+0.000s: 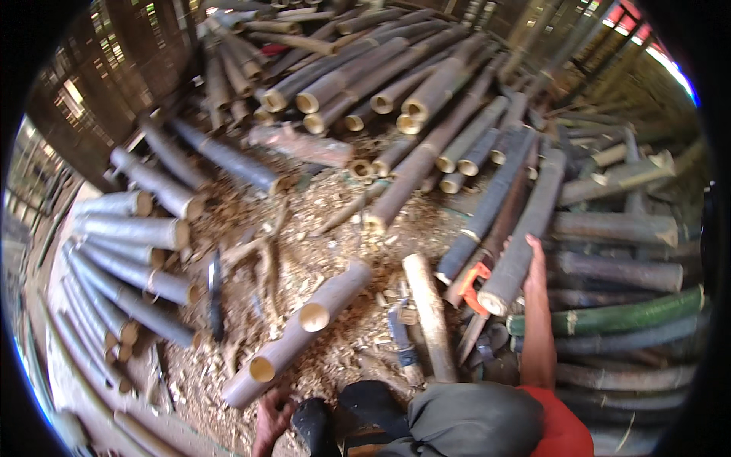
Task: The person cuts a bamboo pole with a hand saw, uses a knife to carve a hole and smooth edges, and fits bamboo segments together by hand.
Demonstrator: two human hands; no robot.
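On the right, my right hand (pixel 534 259) is wrapped round the side of a thick grey bamboo pole (pixel 528 228), whose pale cut end faces me. An orange saw handle (pixel 475 289) shows just left of that end. Low and left of my feet is my left hand (pixel 274 415), beside the lower end of a bamboo length (pixel 289 343) with two round openings cut in its side. Its fingers are blurred and pointing down, so I cannot tell if they hold anything. A pale bamboo piece (pixel 429 312) and a dark-handled tool (pixel 402 335) lie in front of my knees.
Wood chips (pixel 335 228) cover the floor. Cut bamboo lengths (pixel 129 232) fan out at the left; a large bamboo pile (pixel 365 72) fills the back. Stacked poles, one green pole (pixel 609 314) among them, lie at the right. A slatted wall (pixel 114 68) stands at the far left.
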